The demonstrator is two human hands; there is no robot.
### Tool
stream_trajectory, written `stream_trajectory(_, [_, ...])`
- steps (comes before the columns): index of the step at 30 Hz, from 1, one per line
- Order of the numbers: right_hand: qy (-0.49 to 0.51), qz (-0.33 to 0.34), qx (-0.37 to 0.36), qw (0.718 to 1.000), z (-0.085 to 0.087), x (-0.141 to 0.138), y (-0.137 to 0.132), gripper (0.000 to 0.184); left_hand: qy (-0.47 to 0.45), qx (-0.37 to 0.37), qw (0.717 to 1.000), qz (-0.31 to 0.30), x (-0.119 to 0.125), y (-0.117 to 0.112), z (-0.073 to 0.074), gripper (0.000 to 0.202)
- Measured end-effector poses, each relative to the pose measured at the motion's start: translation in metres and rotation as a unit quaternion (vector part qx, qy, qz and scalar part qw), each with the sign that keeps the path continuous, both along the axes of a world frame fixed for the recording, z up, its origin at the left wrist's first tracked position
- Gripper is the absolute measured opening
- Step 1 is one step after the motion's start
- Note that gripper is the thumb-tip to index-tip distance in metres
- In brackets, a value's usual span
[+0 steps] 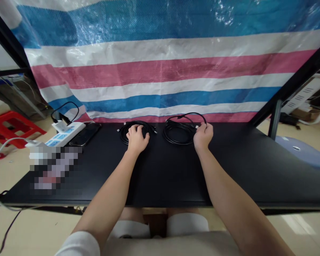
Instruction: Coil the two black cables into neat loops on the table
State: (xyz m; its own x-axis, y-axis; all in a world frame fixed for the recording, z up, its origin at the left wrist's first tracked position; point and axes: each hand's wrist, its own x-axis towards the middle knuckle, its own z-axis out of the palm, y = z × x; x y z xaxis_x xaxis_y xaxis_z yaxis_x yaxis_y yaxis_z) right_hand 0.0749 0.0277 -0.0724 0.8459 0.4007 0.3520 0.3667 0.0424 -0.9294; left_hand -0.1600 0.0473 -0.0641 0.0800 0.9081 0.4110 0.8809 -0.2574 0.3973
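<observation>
Two coiled black cables lie at the far side of a black table (160,170). My left hand (137,138) rests on top of the left cable coil (125,132), fingers curled over it. My right hand (203,136) is closed on the right edge of the right cable coil (177,132), whose loose loop arcs up behind toward the tarp. Both forearms stretch forward from my lap.
A white power strip (61,136) with a plugged-in adapter and a black phone (84,134) lie at the table's far left. A striped blue, white and pink tarp (160,71) hangs behind. A red stool (12,126) stands left; a grey-blue bin lid (301,151) right.
</observation>
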Motion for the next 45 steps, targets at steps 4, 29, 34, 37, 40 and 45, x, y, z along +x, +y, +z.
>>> stream_trajectory(4, [0.009,0.046,0.025,0.999,-0.002,-0.002,0.0,0.008,-0.019,0.005,1.0,-0.007,0.0,0.002,-0.003,0.041])
stream_trajectory(29, [-0.189,0.366,0.171,0.895,0.005,-0.036,-0.024,0.049,-0.283,0.129,0.937,-0.161,0.019,-0.006,-0.003,0.023])
stream_trajectory(34, [-0.16,0.124,0.053,0.978,-0.001,0.016,-0.011,0.034,-0.586,-0.01,0.8,-0.127,0.009,-0.003,0.014,0.046])
stream_trajectory(37, [-0.118,0.08,-0.117,0.983,-0.009,0.041,-0.006,0.013,-0.701,-0.081,0.697,-0.125,-0.006,0.003,0.025,0.049])
stream_trajectory(40, [-0.092,0.138,-0.209,0.964,-0.02,0.049,-0.003,0.007,-0.744,-0.123,0.65,-0.098,-0.019,0.005,0.033,0.049])
stream_trajectory(45, [-0.098,0.128,-0.175,0.971,-0.037,0.054,0.005,0.017,-0.649,-0.085,0.754,-0.048,-0.023,0.006,0.03,0.045])
